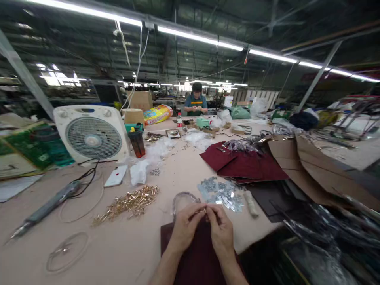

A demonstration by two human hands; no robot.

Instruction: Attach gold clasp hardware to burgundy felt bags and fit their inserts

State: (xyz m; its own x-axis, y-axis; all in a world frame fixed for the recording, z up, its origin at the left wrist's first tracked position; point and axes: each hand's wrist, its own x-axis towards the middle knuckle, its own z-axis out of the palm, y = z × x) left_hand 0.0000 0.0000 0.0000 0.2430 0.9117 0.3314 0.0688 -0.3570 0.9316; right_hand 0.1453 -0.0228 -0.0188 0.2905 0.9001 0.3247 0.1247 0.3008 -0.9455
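Note:
My left hand [186, 226] and my right hand [220, 228] meet over a maroon bag panel [198, 257] at the table's near edge. Fingertips of both are pinched together on a small gold metal fitting [204, 210], mostly hidden by the fingers. Behind my left hand arches a handle loop in clear plastic wrap [184, 194]; its join to the panel is hidden. A heap of gold metal fittings [133, 202] lies to the left. Flat silver metal plates [221, 193] are spread just beyond my right hand, beside a pale roll [251, 204].
Stacked maroon panels [246, 164] and brown sheets [287, 158] lie at right. On the left are a box fan [92, 134], a white phone [116, 175], a corded tool [44, 209] and a dark cup [137, 142]. Across the table sits another person [196, 101].

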